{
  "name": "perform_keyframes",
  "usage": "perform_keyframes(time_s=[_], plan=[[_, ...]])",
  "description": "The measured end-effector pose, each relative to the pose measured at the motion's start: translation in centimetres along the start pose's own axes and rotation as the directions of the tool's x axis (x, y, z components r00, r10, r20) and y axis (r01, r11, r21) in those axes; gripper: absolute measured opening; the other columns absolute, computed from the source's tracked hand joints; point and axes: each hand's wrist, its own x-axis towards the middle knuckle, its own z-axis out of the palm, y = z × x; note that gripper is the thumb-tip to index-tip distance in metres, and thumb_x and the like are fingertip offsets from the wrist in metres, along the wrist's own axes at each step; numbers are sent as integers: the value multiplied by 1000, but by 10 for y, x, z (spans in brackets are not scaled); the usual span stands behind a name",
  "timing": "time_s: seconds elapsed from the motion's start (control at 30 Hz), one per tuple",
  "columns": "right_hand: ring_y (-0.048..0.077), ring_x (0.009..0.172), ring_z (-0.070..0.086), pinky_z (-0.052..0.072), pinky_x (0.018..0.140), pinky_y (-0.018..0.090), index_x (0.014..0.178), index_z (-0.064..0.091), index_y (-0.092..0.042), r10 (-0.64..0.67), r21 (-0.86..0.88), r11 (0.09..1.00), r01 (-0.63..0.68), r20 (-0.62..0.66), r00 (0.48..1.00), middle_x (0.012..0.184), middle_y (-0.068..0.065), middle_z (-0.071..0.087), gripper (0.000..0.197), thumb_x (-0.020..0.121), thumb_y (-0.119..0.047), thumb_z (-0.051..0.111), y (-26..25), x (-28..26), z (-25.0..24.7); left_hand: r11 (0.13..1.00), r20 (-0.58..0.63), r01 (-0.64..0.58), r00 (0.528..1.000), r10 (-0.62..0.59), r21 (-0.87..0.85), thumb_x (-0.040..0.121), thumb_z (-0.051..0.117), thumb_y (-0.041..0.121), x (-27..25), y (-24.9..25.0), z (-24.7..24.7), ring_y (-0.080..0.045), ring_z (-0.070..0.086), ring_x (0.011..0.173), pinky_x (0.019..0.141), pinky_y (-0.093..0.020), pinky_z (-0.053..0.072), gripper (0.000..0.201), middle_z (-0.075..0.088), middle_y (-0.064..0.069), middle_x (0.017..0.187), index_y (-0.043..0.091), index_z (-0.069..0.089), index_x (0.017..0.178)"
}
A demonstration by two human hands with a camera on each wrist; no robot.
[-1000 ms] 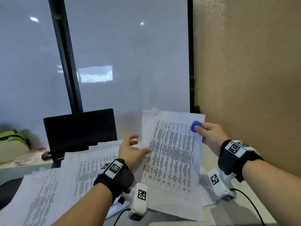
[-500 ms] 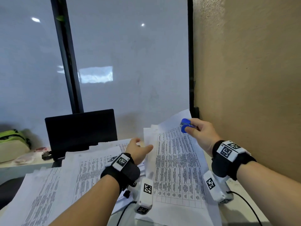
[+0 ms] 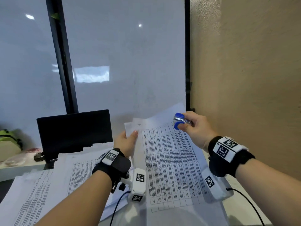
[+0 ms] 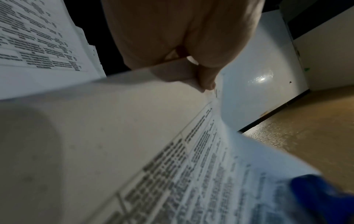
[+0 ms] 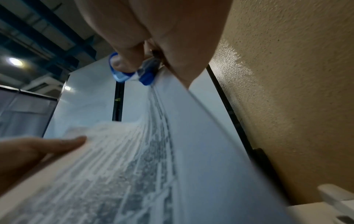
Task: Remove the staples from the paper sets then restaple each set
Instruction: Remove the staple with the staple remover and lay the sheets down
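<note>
The left hand, open and flat before, is now pinching the top left corner of the paper set. The right hand is squeezing the blue staple remover at the top right corner. The left wrist view is showing a staple by the thumb.

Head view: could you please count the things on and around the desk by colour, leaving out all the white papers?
Blue: 1, the blue-handled metal staple remover in the right hand.
Black: 1, the black laptop screen.
Green: 1, the lime green bag.
Total: 3
</note>
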Motion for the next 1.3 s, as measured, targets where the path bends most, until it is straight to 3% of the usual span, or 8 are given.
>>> perform_keyframes(time_s=[0.07, 0.17, 0.27, 0.33, 0.5, 0.73, 1.03, 1.3], plan=[[16, 88, 55, 41, 83, 28, 98, 66, -16, 97, -154, 983, -97, -12, 995, 106, 8, 57, 12, 88, -10, 66, 6, 1, 2, 997, 27, 14, 1000, -12, -73, 96, 57, 13, -2, 6, 0, -22, 69, 77, 67, -33, 57, 12, 72, -13, 95, 4, 65, 101], [29, 127, 35, 30, 107, 35, 108, 67, -13, 211, -525, 829, -194, -28, 977, 142, 10, 34, 26, 87, -29, 68, 9, 2, 7, 996, 63, 7, 998, -2, -90, 98, 54, 12, -10, 16, -3, -27, 69, 83, 69, -33, 59, 18, 71, -16, 97, 0, 63, 108], [33, 135, 20, 17, 114, 48, 111, 66, -21, -1, -777, 627, -55, -71, 997, 153, 10, 22, 34, 84, -42, 67, -7, 0, 18, 986, 84, -3, 996, 18, -168, 97, 54, 10, -17, 22, -6, -33, 68, 96, 86, -44, 56, 22, 70, -21, 106, -3, 61, 114], [34, 130, 32, 27, 110, 50, 113, 65, -18, -170, -788, 612, 67, -49, 984, 146, 12, 36, 36, 84, -38, 68, -24, 1, 27, 977, 99, -9, 995, 31, -211, 97, 54, 8, -20, 23, -6, -31, 68, 91, 84, -44, 57, 20, 70, -21, 104, -3, 61, 112], [25, 104, 58, 50, 86, 38, 123, 57, -20, -173, -693, 687, 219, 137, 975, 116, 1, 56, 42, 89, -42, 61, -57, 8, 54, 962, 188, 0, 981, 53, -275, 96, 52, 5, -27, 28, -7, -24, 69, 77, 69, -35, 60, 14, 72, -15, 92, 1, 64, 104], [29, 93, 58, 48, 76, 36, 119, 59, -17, -205, -712, 608, 350, 285, 936, 113, 2, 51, 35, 90, -38, 58, -75, 13, 64, 956, 227, -11, 970, 80, -292, 97, 51, 4, -34, 35, -8, -32, 64, 93, 91, -48, 51, 21, 69, -21, 102, -4, 62, 114], [26, 92, 55, 32, 66, 30, 112, 57, -13, -114, -804, 469, 366, 356, 928, 113, 3, 47, 27, 94, -34, 53, -84, 14, 63, 972, 220, -43, 971, 96, -231, 96, 52, 2, -37, 32, -5, -29, 67, 83, 84, -45, 55, 18, 71, -17, 92, -1, 65, 109], [28, 91, 58, 38, 70, 31, 109, 58, -10, -98, -796, 514, 319, 315, 944, 108, 7, 50, 23, 97, -28, 49, -75, 12, 65, 978, 229, -92, 964, 135, -189, 95, 52, -3, -38, 35, -1, -28, 65, 81, 74, -37, 58, 20, 69, -18, 90, -7, 65, 110]])
